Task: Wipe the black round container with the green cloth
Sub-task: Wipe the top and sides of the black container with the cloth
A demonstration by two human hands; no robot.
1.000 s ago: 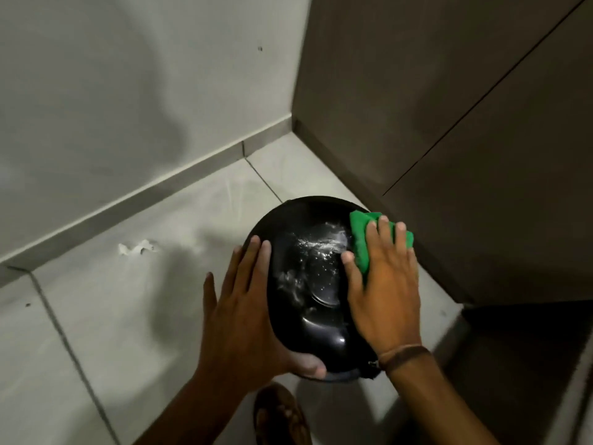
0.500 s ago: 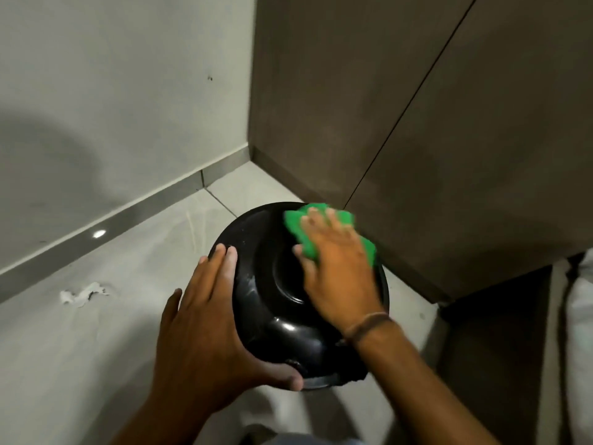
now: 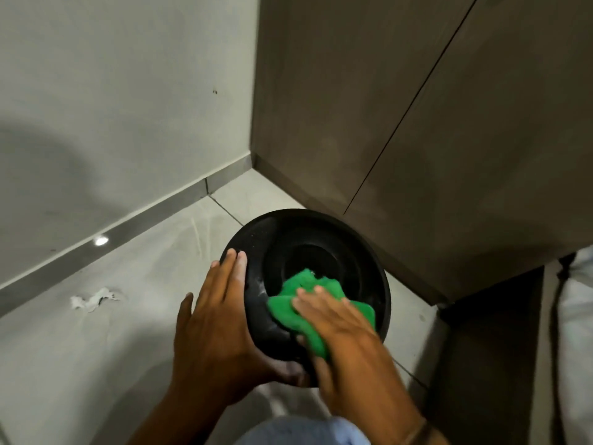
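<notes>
Head view: black round container [image 3: 321, 248] sits lower centre of the frame, on the tiled floor [image 3: 112, 332], close to the corner where the pale wall [image 3: 112, 91] meets the brown cabinet [image 3: 417, 139]. Container's glossy top shows concentric ridges; pale streaks on its left part. Left hand [image 3: 213, 326] cups the container's left side, fingers spread flat against the rim, thumb wrapped under the near edge, so it's gripping the container. Right hand [image 3: 340, 335] lies palm-down, fingers flat and together, pressing the green cloth [image 3: 301, 303] onto the container's near-right top; not a closed grasp, more a flat press. Cloth is bunched, sticks out past the fingertips toward the container's centre. Right hand is motion-blurred. White scrap [image 3: 93, 298] lies on the floor at left, well apart from the container. Bright light spot [image 3: 101, 241] on the grey skirting at left. Pale blue fabric [image 3: 305, 431] at bottom edge
</notes>
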